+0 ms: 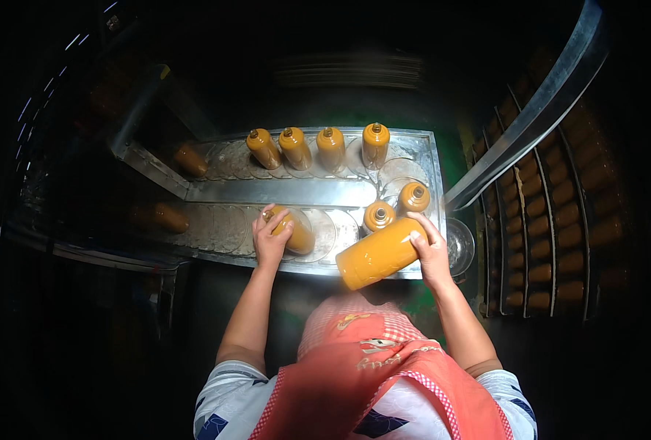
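My left hand (272, 233) is wrapped round the neck and shoulder of an orange bottle (298, 233), which stands tilted on the conveyor (281, 192). In my right hand (429, 248) is a second orange bottle (378, 254), gripped near its top end and held on its side over the conveyor's near edge. Its base points to the left and toward me. Just beyond it, an upright bottle (379, 215) and another upright bottle (415, 196) stand at the conveyor's right end. My fingers partly hide the tops of both held bottles.
Several orange bottles (331, 149) stand along the conveyor's far lane. More bottles (170, 218) sit in shadow at left. A clear round bowl (459, 248) is beside the right end. A metal post (534, 121) slants up there, before racks (553, 242) filled with orange pieces.
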